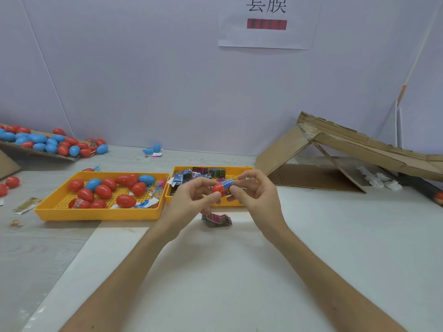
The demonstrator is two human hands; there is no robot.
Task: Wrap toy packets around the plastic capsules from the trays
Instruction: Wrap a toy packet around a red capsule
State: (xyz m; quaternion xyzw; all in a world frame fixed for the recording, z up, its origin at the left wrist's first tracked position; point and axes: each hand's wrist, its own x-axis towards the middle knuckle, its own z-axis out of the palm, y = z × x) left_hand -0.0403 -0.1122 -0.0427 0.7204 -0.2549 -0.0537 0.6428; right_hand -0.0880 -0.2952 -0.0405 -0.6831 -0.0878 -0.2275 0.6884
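White tabletop [311, 236], grey wall behind. Both forearms reach in, hands raised in front of the right yellow tray [172, 198]. Left hand [189, 197] pinches the red capsule [218, 188] at its end; right hand [254, 190] fingers curl round the blue packet [227, 184] sleeved on it. Another packet [219, 219] lies just below.

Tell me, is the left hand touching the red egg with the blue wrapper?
Touching. The head view shows the left hand pinching the red egg, its fingers pressed right against the shell.
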